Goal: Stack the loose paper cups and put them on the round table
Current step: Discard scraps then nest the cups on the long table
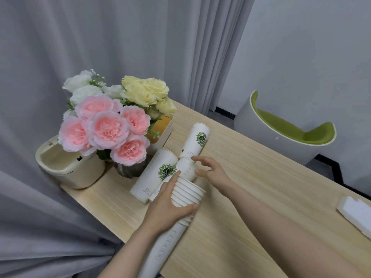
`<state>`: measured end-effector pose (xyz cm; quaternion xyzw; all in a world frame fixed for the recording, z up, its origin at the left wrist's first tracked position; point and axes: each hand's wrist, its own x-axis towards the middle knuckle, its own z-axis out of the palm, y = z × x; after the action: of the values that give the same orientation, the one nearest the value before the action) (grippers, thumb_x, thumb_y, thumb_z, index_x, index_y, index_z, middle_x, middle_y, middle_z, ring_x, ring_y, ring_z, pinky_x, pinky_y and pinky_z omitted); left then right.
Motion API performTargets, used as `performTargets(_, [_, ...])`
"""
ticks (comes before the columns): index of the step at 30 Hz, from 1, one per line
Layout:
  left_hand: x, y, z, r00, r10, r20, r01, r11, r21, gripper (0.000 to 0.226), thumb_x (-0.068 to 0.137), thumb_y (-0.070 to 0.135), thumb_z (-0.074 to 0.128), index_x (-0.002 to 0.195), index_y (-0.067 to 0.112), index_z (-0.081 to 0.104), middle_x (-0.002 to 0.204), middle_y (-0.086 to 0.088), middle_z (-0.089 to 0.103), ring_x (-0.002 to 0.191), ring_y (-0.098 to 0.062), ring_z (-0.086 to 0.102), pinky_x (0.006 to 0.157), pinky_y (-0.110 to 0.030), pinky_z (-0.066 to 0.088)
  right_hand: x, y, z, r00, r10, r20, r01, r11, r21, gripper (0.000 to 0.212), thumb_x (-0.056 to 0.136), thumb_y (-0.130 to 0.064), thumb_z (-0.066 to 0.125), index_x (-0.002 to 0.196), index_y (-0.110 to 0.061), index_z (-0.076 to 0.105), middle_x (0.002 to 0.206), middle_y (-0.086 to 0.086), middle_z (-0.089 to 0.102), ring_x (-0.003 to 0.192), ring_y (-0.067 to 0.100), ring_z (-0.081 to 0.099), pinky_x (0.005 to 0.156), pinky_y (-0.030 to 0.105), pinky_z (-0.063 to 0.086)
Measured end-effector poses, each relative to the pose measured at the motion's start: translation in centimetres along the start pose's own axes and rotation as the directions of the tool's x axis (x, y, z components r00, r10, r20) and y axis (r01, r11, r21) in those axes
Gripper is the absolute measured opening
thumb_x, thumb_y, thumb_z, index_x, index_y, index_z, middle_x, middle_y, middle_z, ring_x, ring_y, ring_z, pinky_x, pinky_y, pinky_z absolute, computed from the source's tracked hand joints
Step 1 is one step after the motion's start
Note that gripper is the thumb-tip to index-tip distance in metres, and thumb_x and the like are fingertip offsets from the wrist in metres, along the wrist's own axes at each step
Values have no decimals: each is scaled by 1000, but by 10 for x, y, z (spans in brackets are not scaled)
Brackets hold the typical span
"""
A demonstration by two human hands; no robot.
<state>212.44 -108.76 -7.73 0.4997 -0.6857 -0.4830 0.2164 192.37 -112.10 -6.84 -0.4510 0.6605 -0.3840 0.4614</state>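
Observation:
My left hand [172,205] grips a stack of white paper cups [187,194], held slanted over the wooden table [251,197], with several rims showing. My right hand [210,170] hovers just past the stack's far end, fingers spread and holding nothing, its fingertips near the top cup. Two loose white cups with green round logos lie on their sides: one [152,175] left of the stack, one [195,140] farther back. Another cup lies partly hidden under the stack.
A vase of pink, white and yellow flowers [104,125] stands at the table's far left. Beside it are a cream container [70,167] and a white box [162,129]. A white foam piece [355,213] lies at the right edge. A green-and-white chair [285,129] stands behind.

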Motion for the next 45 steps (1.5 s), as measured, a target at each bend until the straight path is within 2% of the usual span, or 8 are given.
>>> performTargets(3, [-2, -5, -5, 1000, -7, -14, 7, 999, -34, 101, 58, 67, 76, 142, 58, 20, 137, 23, 43, 125, 0, 45, 102, -36, 43, 16, 5, 5, 1000, -2, 31, 4, 998, -59, 41, 82, 6, 62, 117, -13, 65, 124, 7, 55, 111, 15, 46, 97, 25, 38])
performTargets(10, [-4, -13, -12, 999, -10, -44, 9, 1000, -30, 100, 57, 64, 77, 137, 65, 17, 132, 29, 42, 121, 7, 43, 101, -28, 41, 23, 10, 9, 994, 22, 105, -29, 998, 63, 39, 81, 18, 54, 109, -6, 66, 106, 12, 65, 87, 13, 60, 74, 14, 50])
performTargets(18, [1, -6, -6, 999, 37, -9, -38, 996, -84, 105, 57, 62, 80, 144, 53, 23, 138, 16, 46, 127, -5, 46, 104, -41, 43, -1, 11, -20, 999, 21, 38, -25, 994, 109, 36, 83, 14, 54, 105, -10, 70, 107, 2, 69, 87, 6, 62, 75, 12, 48])
performTargets(23, [3, 3, 0, 996, 91, 15, -90, 994, -65, 103, 58, 61, 80, 144, 51, 25, 145, 19, 40, 131, 3, 39, 108, -37, 39, -29, 10, -52, 997, -15, -82, 28, 986, 167, 37, 83, 12, 55, 99, -18, 71, 101, -4, 70, 83, 2, 62, 73, 12, 46])
performTargets(28, [4, 11, 9, 992, 110, 65, -107, 993, -45, 96, 53, 68, 77, 125, 75, 13, 137, 36, 31, 116, 31, 27, 94, -11, 30, -58, 8, -89, 971, -33, -238, 83, 976, 202, 37, 84, 11, 58, 102, -19, 70, 108, -3, 69, 87, 2, 63, 75, 15, 49])
performTargets(32, [7, 14, 14, 990, 114, 82, -108, 992, -71, 96, 54, 66, 79, 125, 78, 15, 136, 29, 40, 123, 15, 40, 99, -23, 38, -76, 1, -117, 939, -78, -335, 162, 959, 231, 37, 82, 11, 59, 108, -14, 68, 113, 0, 68, 100, 11, 60, 85, 24, 46])
performTargets(39, [7, 18, 16, 987, 127, 101, -128, 992, 8, 97, 55, 70, 74, 125, 79, 8, 131, 33, 35, 115, 13, 39, 88, -16, 35, -91, -12, -142, 940, -141, -312, 224, 943, 247, 45, 81, 13, 57, 117, -14, 64, 116, 11, 67, 102, 19, 60, 89, 32, 45])
performTargets(45, [9, 19, 14, 986, 114, 125, -112, 993, -22, 107, 56, 66, 77, 143, 58, 15, 140, 21, 40, 123, 1, 44, 103, -35, 42, -91, -18, -140, 953, -140, -270, 215, 938, 271, 39, 85, 2, 60, 117, -20, 66, 107, 11, 71, 97, 18, 62, 92, 36, 43])
